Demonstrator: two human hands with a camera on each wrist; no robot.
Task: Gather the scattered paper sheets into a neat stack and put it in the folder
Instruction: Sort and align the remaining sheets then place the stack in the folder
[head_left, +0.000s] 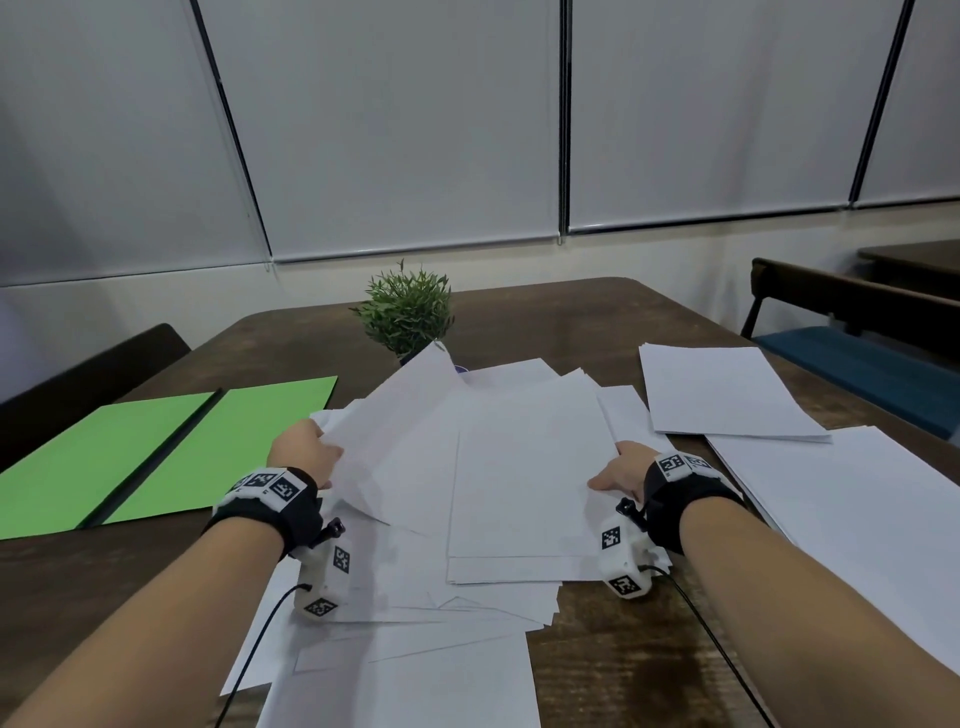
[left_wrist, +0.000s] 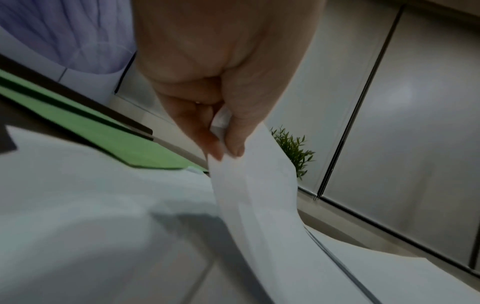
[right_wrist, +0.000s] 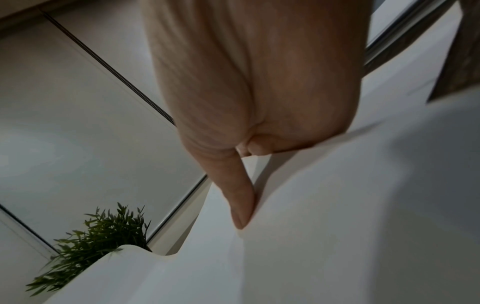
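Note:
White paper sheets (head_left: 519, 467) lie in a loose pile at the middle of the brown table (head_left: 597, 322). My left hand (head_left: 306, 457) pinches the left edge of a raised, curling sheet (left_wrist: 254, 185) between thumb and fingers (left_wrist: 215, 148). On the pile's right edge, my right hand (head_left: 621, 473) grips the sheets (right_wrist: 337, 205), thumb (right_wrist: 239, 197) on top and the other fingers hidden beneath. The green folder (head_left: 156, 457) lies open and flat to the left. More sheets (head_left: 727, 395) sit at the right, and others (head_left: 415, 675) spread toward me.
A small potted plant (head_left: 405, 312) stands just behind the pile. Dark chairs stand at the far left (head_left: 88, 374) and a bench with a blue seat at the far right (head_left: 857, 364). Cables run from both wrist cameras over the near table.

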